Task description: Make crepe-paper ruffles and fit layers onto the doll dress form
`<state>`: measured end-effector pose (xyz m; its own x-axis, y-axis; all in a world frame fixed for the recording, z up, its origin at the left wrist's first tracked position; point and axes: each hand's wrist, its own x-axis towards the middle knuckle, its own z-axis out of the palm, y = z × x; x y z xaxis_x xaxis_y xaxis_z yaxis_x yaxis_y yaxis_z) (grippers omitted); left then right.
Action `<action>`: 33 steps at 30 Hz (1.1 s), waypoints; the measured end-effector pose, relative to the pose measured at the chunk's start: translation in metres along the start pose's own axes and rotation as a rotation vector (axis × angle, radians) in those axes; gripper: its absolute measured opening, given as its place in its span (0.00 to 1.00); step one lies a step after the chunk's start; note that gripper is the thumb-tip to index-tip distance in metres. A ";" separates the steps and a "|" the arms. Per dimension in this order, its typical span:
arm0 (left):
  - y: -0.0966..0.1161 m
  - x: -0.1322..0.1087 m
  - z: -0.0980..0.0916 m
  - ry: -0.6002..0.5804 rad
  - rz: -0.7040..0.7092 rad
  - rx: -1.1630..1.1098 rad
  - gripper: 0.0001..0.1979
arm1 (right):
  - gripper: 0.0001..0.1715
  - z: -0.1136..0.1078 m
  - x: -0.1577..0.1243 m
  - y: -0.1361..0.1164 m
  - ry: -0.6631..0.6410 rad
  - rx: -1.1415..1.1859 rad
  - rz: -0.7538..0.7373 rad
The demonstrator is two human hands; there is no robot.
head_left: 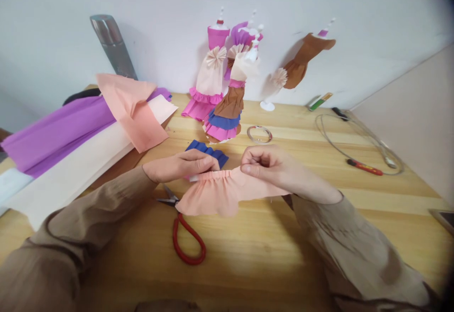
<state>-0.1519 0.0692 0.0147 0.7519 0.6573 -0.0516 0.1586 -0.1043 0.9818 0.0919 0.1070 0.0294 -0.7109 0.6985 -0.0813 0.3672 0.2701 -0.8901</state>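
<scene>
A peach paper strip is stretched between my two hands above the table, its left part gathered into small pleats along the top edge and its right part flatter. My left hand pinches the pleated end, where a whitish bit shows under the fingers. Thumb and fingers of my right hand are closed on the top edge farther right. Below the strip's left end lie red-handled scissors, blades apart and partly covered by the paper. Just behind my left hand is a pleated blue paper piece.
Small dress forms in paper dresses stand at the back, one with a brown dress. Purple paper and other sheets lie left, near a grey bottle. A wire coil, cable and red-handled tool lie right.
</scene>
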 end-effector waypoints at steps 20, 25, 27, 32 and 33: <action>0.007 0.000 0.007 -0.120 0.022 -0.191 0.23 | 0.17 0.003 -0.002 0.004 0.065 0.051 0.083; 0.006 0.002 0.010 -0.114 0.025 -0.156 0.22 | 0.08 0.003 0.000 0.007 0.166 -0.106 -0.029; 0.007 0.002 0.011 -0.069 0.019 -0.102 0.20 | 0.08 0.003 -0.005 0.001 0.337 -0.259 -0.185; 0.006 0.001 0.019 0.055 -0.007 0.008 0.25 | 0.11 0.008 -0.028 -0.025 0.344 -0.382 -0.658; 0.005 0.000 0.022 0.104 -0.006 0.057 0.27 | 0.14 0.011 -0.031 -0.028 0.245 -0.483 -0.706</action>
<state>-0.1369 0.0527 0.0153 0.6806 0.7319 -0.0351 0.2014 -0.1408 0.9693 0.0969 0.0707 0.0524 -0.7392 0.3710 0.5620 0.1442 0.9024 -0.4061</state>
